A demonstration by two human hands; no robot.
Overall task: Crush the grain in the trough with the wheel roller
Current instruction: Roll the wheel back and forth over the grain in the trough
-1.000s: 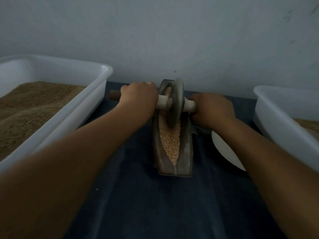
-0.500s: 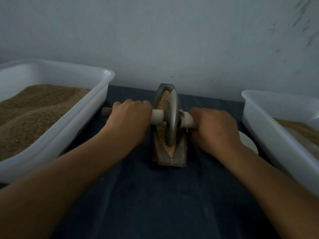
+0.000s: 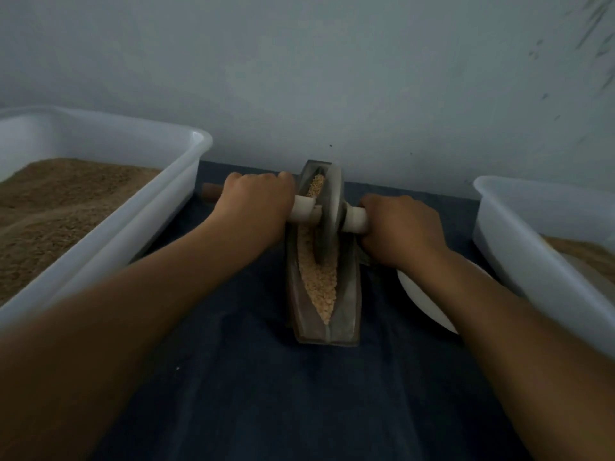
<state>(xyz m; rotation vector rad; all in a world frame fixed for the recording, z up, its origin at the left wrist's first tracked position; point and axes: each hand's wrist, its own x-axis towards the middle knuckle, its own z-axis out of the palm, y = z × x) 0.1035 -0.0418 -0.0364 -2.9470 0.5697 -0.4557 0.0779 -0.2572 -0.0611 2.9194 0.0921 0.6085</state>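
A narrow boat-shaped trough (image 3: 346, 307) stands lengthwise on a table (image 3: 266, 394) covered with a dark blue cloth, its far end close to the pale wall (image 3: 299, 78) and its near end pointing toward the person. Pale grain (image 3: 319, 281) fills the channel, heaped along the near half and showing again at the far tip. The wheel roller (image 3: 329, 211) stands upright on its edge in the far half of the trough, its disc sunk into the grain, with its axle handle running crosswise over both rims. The left hand (image 3: 256, 204) is wrapped round the handle on the left side of the disc, its grip closed on the pale sleeve, and the brown wooden end of the handle sticks out beyond its knuckles. The right hand (image 3: 402, 227) is closed round the handle on the right side, just beside the disc. Both forearms reach in from the near edge. To the left sits a large white tub (image 3: 159, 207) filled with brown meal, and another white tub (image 3: 506, 234) stands at the right, also holding brown meal. A white plate (image 3: 422, 297) lies on the table between the trough and the right tub, partly hidden under the right forearm.
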